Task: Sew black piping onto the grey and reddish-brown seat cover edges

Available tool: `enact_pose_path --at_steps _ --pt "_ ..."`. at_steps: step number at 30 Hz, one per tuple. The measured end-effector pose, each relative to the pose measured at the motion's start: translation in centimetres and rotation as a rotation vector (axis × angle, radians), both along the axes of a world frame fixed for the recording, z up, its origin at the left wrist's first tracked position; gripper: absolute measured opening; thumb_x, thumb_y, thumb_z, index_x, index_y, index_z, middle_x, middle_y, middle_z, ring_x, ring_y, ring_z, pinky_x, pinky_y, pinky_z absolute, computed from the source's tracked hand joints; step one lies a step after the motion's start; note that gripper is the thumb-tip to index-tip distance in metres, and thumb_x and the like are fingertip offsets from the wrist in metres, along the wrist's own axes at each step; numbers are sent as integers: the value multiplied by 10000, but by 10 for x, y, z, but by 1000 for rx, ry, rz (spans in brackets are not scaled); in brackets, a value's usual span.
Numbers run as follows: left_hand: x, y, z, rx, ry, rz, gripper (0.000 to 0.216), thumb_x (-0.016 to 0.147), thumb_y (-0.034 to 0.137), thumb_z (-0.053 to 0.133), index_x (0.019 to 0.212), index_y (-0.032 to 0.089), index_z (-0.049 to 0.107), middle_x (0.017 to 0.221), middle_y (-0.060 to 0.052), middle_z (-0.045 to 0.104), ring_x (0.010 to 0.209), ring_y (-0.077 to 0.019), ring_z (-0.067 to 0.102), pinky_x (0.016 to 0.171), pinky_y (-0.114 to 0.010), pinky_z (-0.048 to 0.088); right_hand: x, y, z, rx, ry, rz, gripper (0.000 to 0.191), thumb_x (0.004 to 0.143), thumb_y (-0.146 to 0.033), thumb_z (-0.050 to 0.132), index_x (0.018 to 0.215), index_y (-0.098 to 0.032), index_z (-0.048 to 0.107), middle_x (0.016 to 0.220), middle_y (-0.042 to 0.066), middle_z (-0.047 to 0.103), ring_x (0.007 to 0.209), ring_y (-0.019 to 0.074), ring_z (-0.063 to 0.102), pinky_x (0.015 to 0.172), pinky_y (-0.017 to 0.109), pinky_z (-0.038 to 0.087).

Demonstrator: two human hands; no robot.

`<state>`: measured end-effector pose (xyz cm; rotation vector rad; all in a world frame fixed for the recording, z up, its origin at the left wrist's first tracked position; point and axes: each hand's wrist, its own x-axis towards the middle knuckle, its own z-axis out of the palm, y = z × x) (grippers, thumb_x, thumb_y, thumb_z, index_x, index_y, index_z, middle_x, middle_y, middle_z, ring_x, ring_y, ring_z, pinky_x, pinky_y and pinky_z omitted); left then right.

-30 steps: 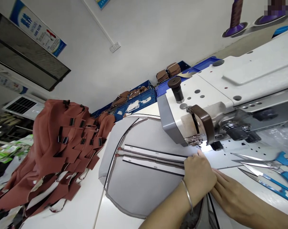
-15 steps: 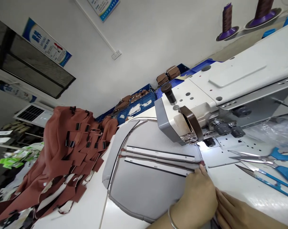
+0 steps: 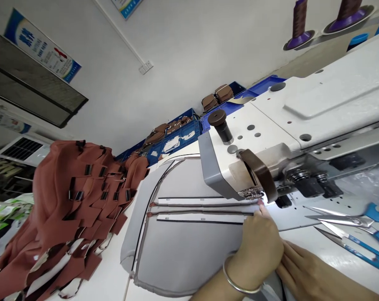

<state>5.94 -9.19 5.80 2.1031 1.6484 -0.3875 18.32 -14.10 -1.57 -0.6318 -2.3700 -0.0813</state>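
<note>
A grey padded fabric panel [image 3: 183, 255] with a dark edge binding lies on the white table under the sewing machine's head [image 3: 255, 125]. Two white strips [image 3: 202, 208] with brown piping cross the panel. My left hand [image 3: 255, 246], wearing a metal bangle [image 3: 236, 282], pinches the panel's edge beside the presser foot [image 3: 251, 193]. My right hand [image 3: 305, 271] lies low on the table beside the panel. Its fingers are partly hidden behind my left hand.
Two blue-handled scissors [image 3: 342, 219] lie on the steel plate and table at the right. A heap of brown fabric pieces [image 3: 76, 209] with black clips sits at the left. Blue crates [image 3: 173, 142] hold brown pieces behind the machine. Purple-based thread cones [image 3: 298, 29] stand above.
The panel has turned, its strips now lying nearly level in the picture. My left hand stays by the presser foot, and the whole view has shifted slightly.
</note>
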Motion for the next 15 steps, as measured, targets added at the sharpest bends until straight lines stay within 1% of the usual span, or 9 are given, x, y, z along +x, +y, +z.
enact_pose_path --at_steps 3,5,6,8,9,11,12,13,15 --pt "-1 12 0 11 -8 26 393 852 81 365 1196 37 550 1030 -156 619 939 -256 592 763 -348 486 -4 5 -6 56 42 -58 352 816 -41 411 1087 -41 636 1083 220 652 1024 324 617 896 480 528" --pt "-1 16 2 24 -7 29 342 849 57 357 1098 63 591 1026 -149 620 928 -240 600 772 -332 491 -5 8 -11 55 72 -77 327 830 -51 419 1079 -21 628 1123 243 632 1121 355 571 910 483 518" --pt "-1 15 4 32 -5 19 346 852 45 346 1095 64 591 1034 -149 620 924 -236 602 770 -328 495 -4 9 -13 51 85 -76 321 837 -51 411 1072 -19 628 1140 246 625 1152 358 553 916 478 516" --pt "-1 5 9 46 7 21 402 876 47 320 1213 50 540 1083 -162 613 921 -245 606 761 -344 508 2 10 -13 73 73 -89 330 838 -27 383 1064 -19 623 1159 241 620 1165 340 549 912 455 521" --pt "-2 -3 12 50 16 30 439 894 72 329 1306 41 475 1119 -175 603 930 -258 606 761 -362 516 7 10 -10 95 62 -120 336 831 -6 367 1045 -25 624 1136 228 632 1130 320 573 892 436 531" --pt "-5 -24 17 54 31 60 539 914 165 409 1430 32 332 1180 -205 576 975 -302 597 790 -415 524 17 7 -2 98 48 -169 321 839 1 351 977 -59 634 1037 178 670 995 259 632 832 374 549" --pt "-8 -35 19 50 34 84 582 909 214 461 1445 40 316 1203 -212 564 1007 -322 585 817 -440 520 21 4 4 63 56 -168 315 854 -11 344 937 -85 639 981 147 682 925 227 646 808 339 551" --pt "-11 -44 20 44 29 110 586 902 248 497 1434 56 346 1220 -211 556 1039 -334 571 847 -455 512 24 0 9 17 73 -141 318 873 -33 335 909 -111 642 936 117 686 874 201 648 794 307 549" --pt "-16 -55 20 21 4 170 473 904 234 485 1356 97 461 1217 -183 566 1063 -322 563 886 -449 498 24 -9 19 -72 83 -44 341 905 -75 319 930 -142 653 936 85 686 890 176 642 819 267 537"
